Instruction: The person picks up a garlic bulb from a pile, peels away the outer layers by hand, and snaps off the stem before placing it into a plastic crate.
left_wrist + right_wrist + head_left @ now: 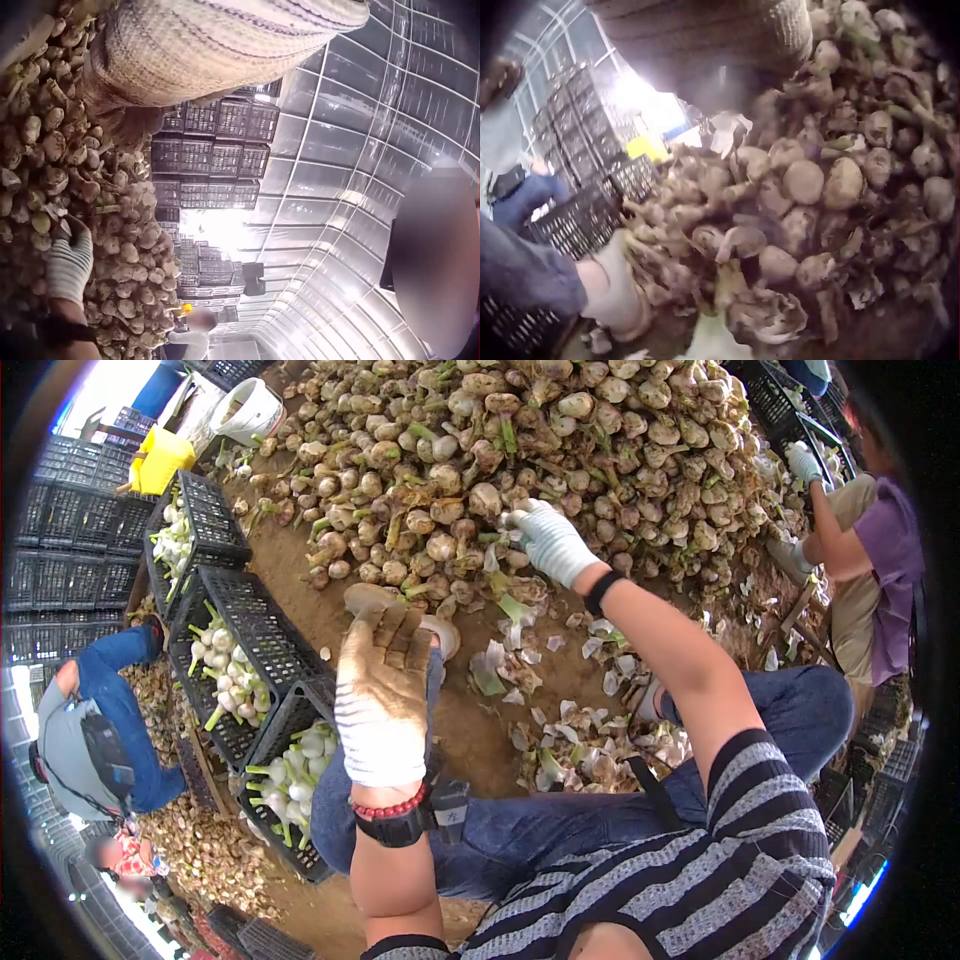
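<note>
Both hands wear white knit gloves. My left hand [382,680], its glove browned with soil over the fingers, is raised in front of the left knee at the near edge of the garlic heap [440,480]. In the left wrist view its glove [195,56] fills the top, and I cannot tell whether a bulb is in it. My right hand [556,545] reaches over the heap, fingertips bent close above the bulbs. A pale piece of garlic skin [727,133] shows at its fingertips in the right wrist view. Leaf and skin scraps [500,665] lie below.
Black crates [262,705] of trimmed white garlic stand at the left, beside stacked crates [70,530]. A white bucket [250,415] and yellow container [162,460] stand behind. Other people sit at the left [95,730] and right [885,560]. Peelings [590,745] cover the ground near the feet.
</note>
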The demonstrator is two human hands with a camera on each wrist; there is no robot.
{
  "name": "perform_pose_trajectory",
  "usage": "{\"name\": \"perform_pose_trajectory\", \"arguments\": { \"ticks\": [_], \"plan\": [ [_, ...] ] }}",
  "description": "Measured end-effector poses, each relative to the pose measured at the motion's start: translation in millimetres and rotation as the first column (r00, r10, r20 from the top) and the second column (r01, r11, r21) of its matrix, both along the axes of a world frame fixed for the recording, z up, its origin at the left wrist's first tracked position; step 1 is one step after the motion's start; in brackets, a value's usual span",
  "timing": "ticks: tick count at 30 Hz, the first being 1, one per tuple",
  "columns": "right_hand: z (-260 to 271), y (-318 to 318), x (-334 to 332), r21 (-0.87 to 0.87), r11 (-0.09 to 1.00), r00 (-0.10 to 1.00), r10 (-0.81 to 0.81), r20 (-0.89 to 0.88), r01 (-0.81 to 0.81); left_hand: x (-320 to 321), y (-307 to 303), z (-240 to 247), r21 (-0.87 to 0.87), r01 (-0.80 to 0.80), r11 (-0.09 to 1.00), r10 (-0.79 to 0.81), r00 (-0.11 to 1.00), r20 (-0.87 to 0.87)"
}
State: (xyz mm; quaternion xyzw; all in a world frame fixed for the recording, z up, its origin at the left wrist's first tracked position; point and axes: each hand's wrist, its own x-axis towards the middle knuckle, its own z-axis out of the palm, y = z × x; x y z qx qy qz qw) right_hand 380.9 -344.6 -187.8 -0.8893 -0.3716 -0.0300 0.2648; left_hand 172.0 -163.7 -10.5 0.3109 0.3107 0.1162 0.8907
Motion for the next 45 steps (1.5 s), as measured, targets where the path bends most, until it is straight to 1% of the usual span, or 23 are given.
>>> {"name": "perform_pose_trajectory", "arguments": {
  "ticks": [3, 4, 5, 6, 7, 11, 13, 17, 19, 21, 23, 25, 26, 27, 29, 31, 33, 35, 37, 39, 40, 42, 45],
  "plan": [
    [23, -33, -24, 0.158, 0.963, 0.973, -0.205, -0.107, 0.220, 4, -17, -9, 0.026, 0.043, 0.999, -0.042, 0.999, -0.029],
    [28, -40, -21, 0.060, 0.972, 0.965, -0.217, -0.149, 0.228, 4, -22, -13, -0.015, 0.086, 0.996, -0.087, 0.996, -0.020],
    [13, -51, -18, -0.429, 0.903, 0.849, -0.253, -0.463, 0.035, 6, -28, -12, -0.055, 0.130, 0.990, -0.131, 0.991, -0.010],
    [-3, -64, -19, -0.650, 0.664, 0.794, -0.138, -0.591, -0.369, 8, -35, -8, -0.056, 0.172, 0.984, -0.172, 0.985, 0.002],
    [-1, -79, -35, -0.577, 0.730, 0.779, -0.099, -0.620, -0.366, 8, -40, -3, -0.051, 0.185, 0.981, -0.185, 0.983, 0.004],
    [32, -54, -49, -0.393, 0.920, 0.829, -0.218, -0.515, -0.002, 8, -52, -2, 0.064, 0.237, 0.969, -0.241, 0.969, 0.063],
    [21, -14, -37, -0.290, 0.956, 0.894, -0.090, -0.439, -0.047, 13, -47, -10, 0.074, 0.231, 0.970, -0.236, 0.969, 0.068],
    [-21, 36, -1, -0.480, 0.877, 0.857, -0.269, -0.439, 0.030, 16, -27, -31, -0.024, 0.160, 0.987, -0.162, 0.982, -0.092],
    [-36, 32, -1, -0.471, 0.881, 0.952, -0.174, -0.251, 0.037, 16, -21, -39, -0.056, 0.100, 0.993, -0.106, 0.986, -0.126],
    [-34, 17, -10, -0.063, 0.990, 0.980, -0.133, -0.150, 0.125, 15, -18, -43, 0.003, 0.106, 0.994, -0.105, 0.987, -0.121],
    [29, -4, -23, 0.170, 0.954, 0.639, -0.028, -0.768, 0.247, 17, -21, -48, 0.061, 0.110, 0.992, -0.103, 0.989, -0.105],
    [71, -38, -44, 0.398, 0.814, 0.270, 0.306, -0.913, 0.423, 20, -30, -50, 0.188, 0.255, 0.949, -0.217, 0.956, -0.199],
    [90, -52, -54, 0.501, 0.776, 0.282, 0.418, -0.864, 0.384, 21, -41, -40, 0.147, 0.325, 0.934, -0.296, 0.937, -0.187],
    [107, -65, -64, 0.598, 0.722, 0.292, 0.523, -0.801, 0.347, 20, -41, -34, -0.091, 0.511, 0.855, -0.518, 0.852, -0.076],
    [130, -82, -82, 0.665, 0.683, 0.303, 0.593, -0.746, 0.302, 18, -60, -28, -0.154, 0.599, 0.786, -0.586, 0.801, 0.123],
    [141, -91, -97, 0.664, 0.606, 0.275, 0.613, -0.741, 0.438, 13, -72, -23, -0.005, 0.597, 0.802, -0.591, 0.795, 0.138],
    [132, -93, -111, 0.707, 0.481, 0.394, 0.600, -0.696, 0.518, 8, -81, -22, 0.144, 0.569, 0.809, -0.587, 0.794, 0.157],
    [135, -95, -140, 0.674, 0.490, 0.341, 0.606, -0.719, 0.553, 7, -89, -25, 0.590, 0.396, 0.704, -0.571, 0.810, 0.137],
    [143, -87, -158, 0.666, 0.517, 0.354, 0.578, -0.735, 0.538, 5, -96, -30, 0.717, 0.341, 0.609, -0.554, 0.829, 0.077],
    [155, -77, -163, 0.715, 0.516, 0.482, 0.528, -0.699, 0.471, 1, -100, -28, 0.993, -0.053, 0.104, -0.495, 0.864, 0.098],
    [163, -73, -166, 0.716, 0.515, 0.483, 0.529, -0.698, 0.471, 2, -99, -28, 0.993, -0.120, -0.006, -0.481, 0.871, 0.102],
    [177, -67, -170, 0.588, 0.594, 0.561, 0.259, -0.786, 0.550, 2, -98, -26, 0.981, -0.189, -0.052, -0.487, 0.862, 0.140],
    [174, -58, -167, 0.572, 0.625, 0.601, 0.198, -0.774, 0.532, -3, -95, -21, 0.965, -0.243, -0.101, -0.474, 0.864, 0.168]
  ]
}}
